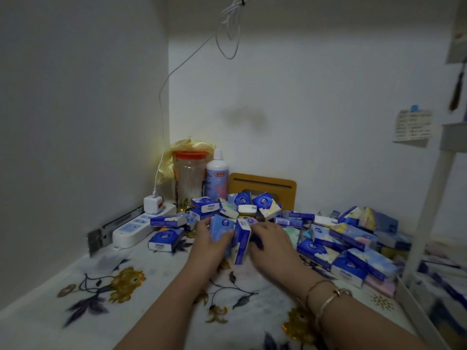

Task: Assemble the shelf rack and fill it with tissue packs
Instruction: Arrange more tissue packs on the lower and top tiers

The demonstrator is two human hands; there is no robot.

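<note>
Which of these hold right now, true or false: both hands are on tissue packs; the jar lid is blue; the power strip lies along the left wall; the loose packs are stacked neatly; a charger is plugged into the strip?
1. Both hands are on tissue packs. True: the left hand grips an upright pack, and the right hand is on the packs beside it.
2. The jar lid is blue. False: the jar has an orange-red lid.
3. The power strip lies along the left wall. True.
4. The loose packs are stacked neatly. False: the pile lies jumbled on the floral cloth.
5. A charger is plugged into the strip. True: a white cable runs up from it.
</note>
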